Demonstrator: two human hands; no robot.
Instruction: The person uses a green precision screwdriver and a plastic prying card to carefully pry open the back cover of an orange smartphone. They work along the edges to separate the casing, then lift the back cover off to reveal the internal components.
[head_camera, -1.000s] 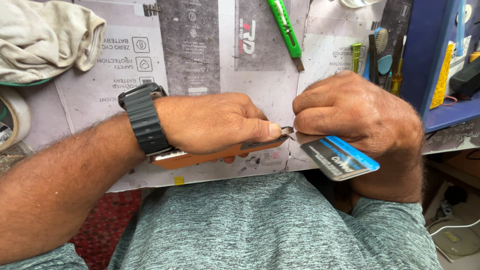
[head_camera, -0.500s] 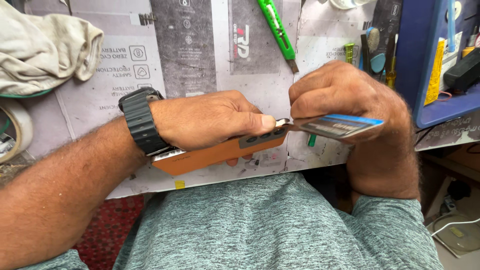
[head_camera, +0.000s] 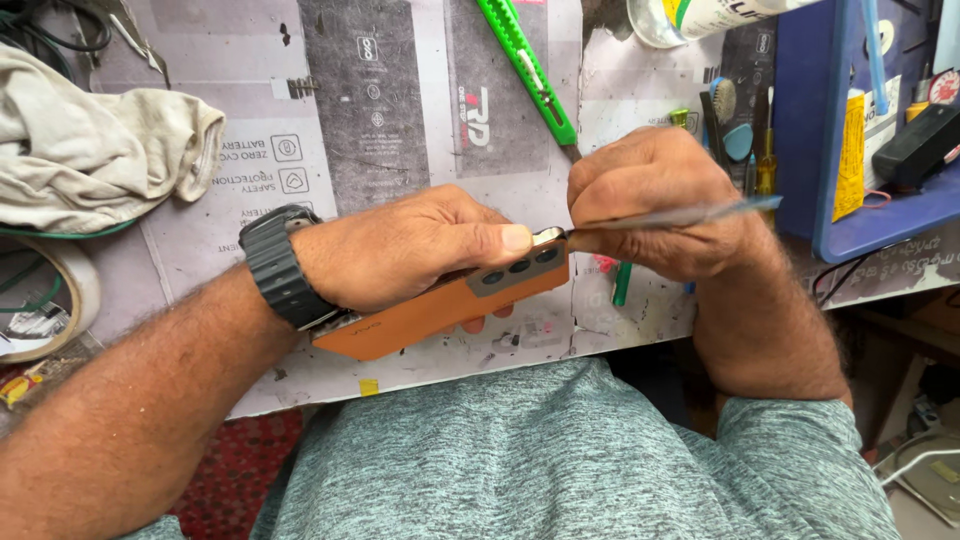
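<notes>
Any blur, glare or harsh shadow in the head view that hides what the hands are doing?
Head view: light is even and soft, no strong glare. The thin card in the right hand is smeared by motion blur. The left hand and the orange phone it grips stay sharp. The blue tray at the right edge is slightly soft.

Bench clutter, non-handled items

Green utility knife (head_camera: 527, 68) on grey printed mat (head_camera: 400, 120); crumpled beige cloth (head_camera: 95, 140) at left; tape roll (head_camera: 45, 300) below it; blue tray (head_camera: 800, 130) at right; black wristwatch (head_camera: 280, 265).
</notes>
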